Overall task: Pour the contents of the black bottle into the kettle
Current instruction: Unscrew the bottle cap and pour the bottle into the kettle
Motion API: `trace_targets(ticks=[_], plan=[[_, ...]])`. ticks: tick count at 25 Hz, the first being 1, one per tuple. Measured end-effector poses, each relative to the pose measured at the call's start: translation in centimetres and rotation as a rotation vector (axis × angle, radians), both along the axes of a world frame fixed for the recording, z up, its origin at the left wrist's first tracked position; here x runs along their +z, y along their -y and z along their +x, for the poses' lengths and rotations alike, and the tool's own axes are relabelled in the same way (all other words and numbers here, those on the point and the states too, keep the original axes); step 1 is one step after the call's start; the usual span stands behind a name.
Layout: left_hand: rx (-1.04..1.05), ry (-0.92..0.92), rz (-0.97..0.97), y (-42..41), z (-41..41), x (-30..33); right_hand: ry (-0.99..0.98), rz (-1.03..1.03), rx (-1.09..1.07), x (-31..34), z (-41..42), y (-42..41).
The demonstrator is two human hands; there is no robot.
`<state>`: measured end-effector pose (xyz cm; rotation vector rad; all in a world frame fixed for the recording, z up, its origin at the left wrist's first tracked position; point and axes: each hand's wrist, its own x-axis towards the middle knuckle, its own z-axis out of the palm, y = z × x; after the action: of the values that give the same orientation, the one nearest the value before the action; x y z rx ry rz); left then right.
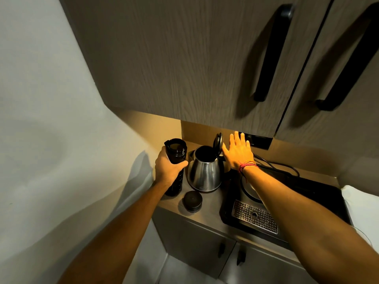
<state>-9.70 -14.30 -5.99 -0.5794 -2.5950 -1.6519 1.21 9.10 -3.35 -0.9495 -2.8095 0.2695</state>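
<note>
A tall black bottle (175, 152) stands upright and uncapped on the wooden counter (211, 203), at its left end. My left hand (167, 169) is wrapped around the bottle's middle. Just right of it stands a steel kettle (204, 173) with its black lid (218, 142) flipped up, showing a dark open mouth. My right hand (238, 151) hovers flat with fingers spread, just right of the raised lid, holding nothing. The bottle's round black cap (192, 200) lies on the counter in front of the kettle.
A black tray (307, 201) with a perforated metal drip grate (255, 216) and a round kettle base fills the counter's right side. Black cables (274, 163) run along the back. Wooden cupboard doors with long black handles (272, 54) hang low overhead. A white wall stands to the left.
</note>
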Motion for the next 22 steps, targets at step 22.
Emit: trace_targets(ticks=[22], plan=[[-0.152,-0.502,-1.12,-4.0,0.6,7.1,-0.022,-0.072,-0.027,0.4,0.4,0.4]])
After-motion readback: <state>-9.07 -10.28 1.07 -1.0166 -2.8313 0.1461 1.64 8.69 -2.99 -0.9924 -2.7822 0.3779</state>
